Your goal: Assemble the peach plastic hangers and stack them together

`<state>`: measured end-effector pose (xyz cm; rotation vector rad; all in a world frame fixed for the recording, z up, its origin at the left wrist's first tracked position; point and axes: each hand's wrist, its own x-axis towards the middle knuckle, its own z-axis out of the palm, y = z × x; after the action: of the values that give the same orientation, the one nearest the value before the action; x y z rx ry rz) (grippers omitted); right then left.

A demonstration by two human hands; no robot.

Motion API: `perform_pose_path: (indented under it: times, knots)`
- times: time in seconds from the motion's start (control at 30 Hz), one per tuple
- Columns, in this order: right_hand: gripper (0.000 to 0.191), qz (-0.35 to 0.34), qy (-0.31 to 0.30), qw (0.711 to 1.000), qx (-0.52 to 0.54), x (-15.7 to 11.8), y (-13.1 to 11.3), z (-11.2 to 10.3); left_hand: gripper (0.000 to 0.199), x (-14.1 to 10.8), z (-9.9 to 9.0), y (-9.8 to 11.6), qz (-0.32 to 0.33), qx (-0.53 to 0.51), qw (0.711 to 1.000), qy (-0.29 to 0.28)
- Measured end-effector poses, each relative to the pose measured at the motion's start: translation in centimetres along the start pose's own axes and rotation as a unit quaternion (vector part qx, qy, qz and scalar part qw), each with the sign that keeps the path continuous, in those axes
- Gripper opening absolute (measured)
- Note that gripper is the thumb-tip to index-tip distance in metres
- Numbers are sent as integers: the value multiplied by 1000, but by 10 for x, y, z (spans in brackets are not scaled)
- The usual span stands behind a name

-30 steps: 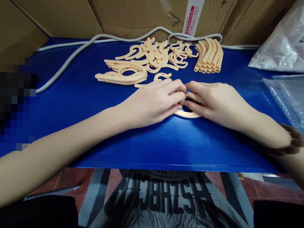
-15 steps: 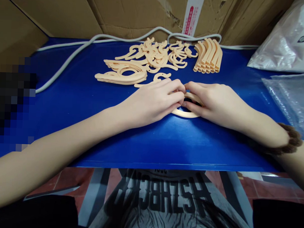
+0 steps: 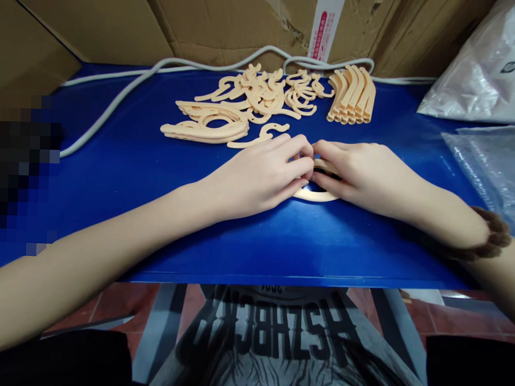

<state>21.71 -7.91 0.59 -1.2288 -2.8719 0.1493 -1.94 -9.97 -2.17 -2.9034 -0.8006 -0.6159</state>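
Observation:
My left hand (image 3: 270,174) and my right hand (image 3: 363,171) meet fingertip to fingertip just above the table. Both are closed on a beige plastic folding hanger (image 3: 317,195). Its curved lower bar shows below the fingers, and the joint at its middle is hidden by them. Just beyond my left hand lies a loose hook piece (image 3: 242,144). Farther left rest several folded hangers (image 3: 200,134), stacked on one another.
At the back are a tangled pile of hook pieces (image 3: 267,97) and a neat stack of curved hanger arms (image 3: 351,98). A grey cable (image 3: 117,110) runs along the cardboard boxes (image 3: 246,24). Plastic bags (image 3: 476,82) lie on the right of the blue table (image 3: 281,244).
Both hands stay in nearly the same place. The fingers shift slightly around the hanger, and slightly less of its upper bar shows.

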Motion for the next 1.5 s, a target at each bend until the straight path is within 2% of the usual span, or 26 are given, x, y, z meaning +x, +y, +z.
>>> perform_pose_path:
  times: [0.33,0.6,0.93,1.1,1.2,1.3,1.4,1.5]
  knots:
    - [29,-10,2,1000,-3,0,1,-1,30,0,1,2,-5,11,1000,-3]
    - [38,8,-6,1000,-15,1,0,-1,33,0,4,3,-11,25,1000,6]
    - [28,13,-8,1000,11,2,2,0,35,0,3,5,-13,12,1000,-18]
    - [24,19,-7,996,85,2,10,-2,27,0,3,3,0,-25,999,-21]
    - [29,-4,5,987,158,2,16,-4,24,0,2,1,8,-49,999,-19]
    - [41,-12,13,968,249,1,19,-6,18,-1,2,-1,12,-57,998,-10]
    - [52,15,-3,944,329,2,22,-9,18,-1,1,-2,20,-61,998,-2]
    - [55,45,-27,925,377,2,24,-13,22,-1,-1,-2,19,-53,998,9]
